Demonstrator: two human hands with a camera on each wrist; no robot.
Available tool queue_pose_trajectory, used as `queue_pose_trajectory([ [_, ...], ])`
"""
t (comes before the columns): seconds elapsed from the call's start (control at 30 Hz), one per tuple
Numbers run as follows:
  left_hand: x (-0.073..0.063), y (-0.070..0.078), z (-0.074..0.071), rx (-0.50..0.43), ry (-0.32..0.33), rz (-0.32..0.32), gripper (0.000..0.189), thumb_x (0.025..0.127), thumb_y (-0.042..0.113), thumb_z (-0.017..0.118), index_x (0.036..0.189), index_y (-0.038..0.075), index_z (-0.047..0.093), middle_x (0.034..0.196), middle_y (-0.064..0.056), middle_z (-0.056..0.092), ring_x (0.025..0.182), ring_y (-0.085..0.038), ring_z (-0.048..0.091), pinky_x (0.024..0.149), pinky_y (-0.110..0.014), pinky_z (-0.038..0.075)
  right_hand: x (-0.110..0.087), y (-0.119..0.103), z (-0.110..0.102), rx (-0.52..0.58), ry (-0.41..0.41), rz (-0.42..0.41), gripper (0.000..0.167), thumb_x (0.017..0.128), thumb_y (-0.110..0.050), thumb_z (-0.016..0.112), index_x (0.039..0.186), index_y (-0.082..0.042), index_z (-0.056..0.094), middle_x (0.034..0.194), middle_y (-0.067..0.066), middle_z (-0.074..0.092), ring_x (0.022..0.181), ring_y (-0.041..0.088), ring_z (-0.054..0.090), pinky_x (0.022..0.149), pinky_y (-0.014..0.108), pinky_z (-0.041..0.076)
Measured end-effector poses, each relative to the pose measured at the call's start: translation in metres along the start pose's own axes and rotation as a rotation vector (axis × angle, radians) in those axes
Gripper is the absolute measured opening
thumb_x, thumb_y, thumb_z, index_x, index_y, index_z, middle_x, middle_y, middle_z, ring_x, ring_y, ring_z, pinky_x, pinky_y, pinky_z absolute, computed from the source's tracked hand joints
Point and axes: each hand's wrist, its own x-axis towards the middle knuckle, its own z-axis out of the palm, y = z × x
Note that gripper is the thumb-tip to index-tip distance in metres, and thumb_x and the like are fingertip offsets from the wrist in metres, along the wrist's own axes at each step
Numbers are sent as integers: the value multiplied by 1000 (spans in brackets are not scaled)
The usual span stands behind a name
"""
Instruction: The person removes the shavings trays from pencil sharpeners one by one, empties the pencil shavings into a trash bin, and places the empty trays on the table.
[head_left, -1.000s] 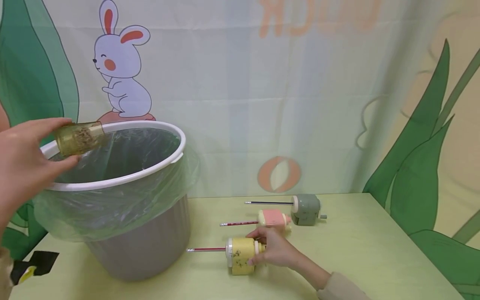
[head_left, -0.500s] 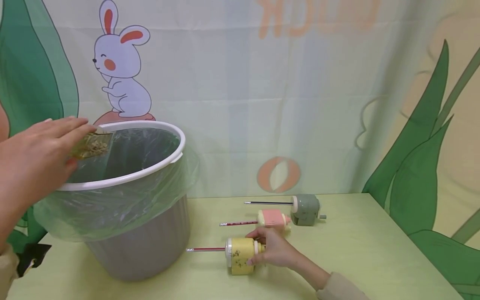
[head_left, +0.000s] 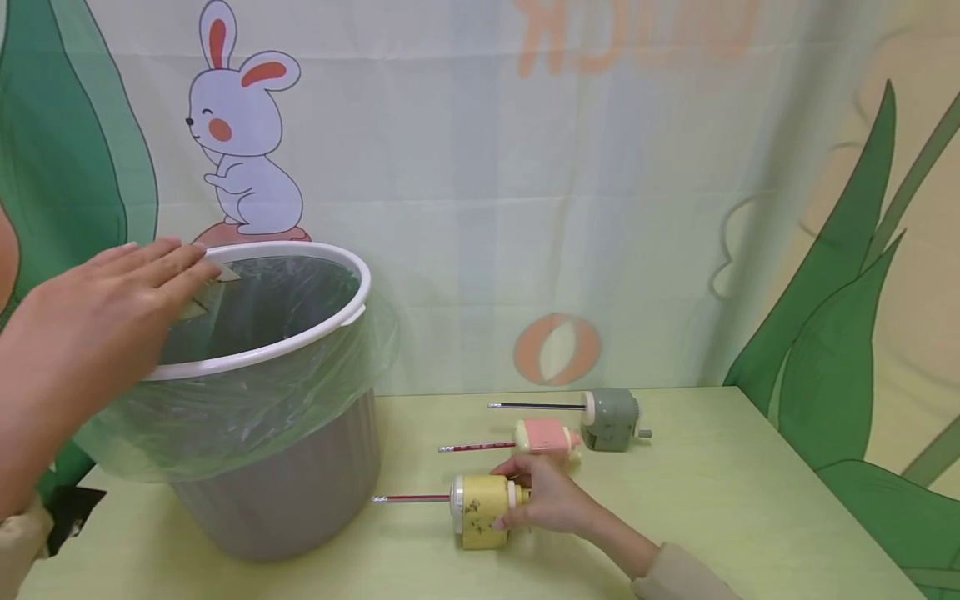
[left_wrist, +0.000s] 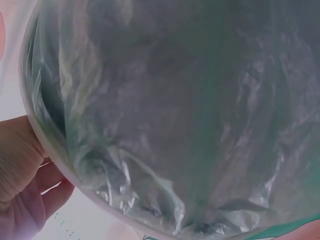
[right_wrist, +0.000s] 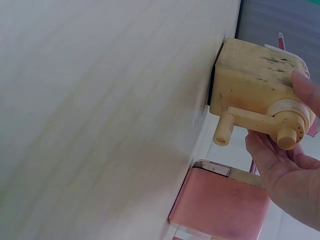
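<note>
My left hand (head_left: 105,325) is over the left side of the bin (head_left: 285,517), its back toward the head camera. It holds a translucent yellow shavings drawer (head_left: 197,308), tipped over the opening and mostly hidden behind the fingers. In the left wrist view part of the hand (left_wrist: 25,175) shows beside the bin's rim. My right hand (head_left: 551,500) grips the yellow pencil sharpener (head_left: 483,517) near its crank end. A red pencil (head_left: 412,498) sticks out of the sharpener's left side. The crank (right_wrist: 255,120) shows up close in the right wrist view.
A green plastic bag (head_left: 300,408) lines the bin and folds over its white rim (head_left: 360,292). Behind the yellow sharpener stand a pink sharpener (head_left: 546,437) and a grey-green sharpener (head_left: 615,421), each with a pencil in it. A printed cloth (head_left: 420,208) hangs behind the table.
My left hand has turned over and moved right over the bin, tipping the drawer. The shavings seen in it earlier no longer show. My right hand and the sharpeners have stayed put.
</note>
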Motion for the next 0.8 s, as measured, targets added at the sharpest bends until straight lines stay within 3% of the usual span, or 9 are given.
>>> queue_pose_trajectory([
  [0.13, 1, 3, 0, 16, 39, 21, 39, 75, -13, 54, 113, -4, 60, 117, -23, 58, 108, -38, 53, 95, -49, 40, 0, 0, 0, -6, 2, -2, 51, 61, 5, 79, 106, 9, 55, 101, 14, 61, 92, 27, 61, 76, 28, 54],
  [0.33, 2, 2, 0, 30, 2, 7, 45, 72, -12, 61, 116, -5, 58, 120, -23, 55, 109, -39, 51, 95, -50, 39, 0, 0, 0, -4, 2, -5, 51, 61, 5, 79, 106, 9, 55, 101, 14, 61, 92, 27, 61, 77, 28, 54],
  [0.57, 3, 4, -2, 4, 70, 17, 49, 69, -14, 59, 116, -1, 58, 121, -20, 55, 106, -36, 54, 85, -49, 45, 0, 1, 0, 10, 2, -3, 51, 61, 5, 79, 106, 9, 55, 101, 13, 61, 92, 26, 61, 77, 28, 54],
  [0.8, 5, 6, -4, -15, 57, -58, 49, 70, -11, 60, 118, -3, 56, 117, -22, 57, 106, -37, 54, 83, -50, 46, 0, 1, 0, 10, -1, -2, 51, 61, 5, 78, 106, 9, 55, 101, 14, 61, 92, 26, 61, 77, 28, 53],
])
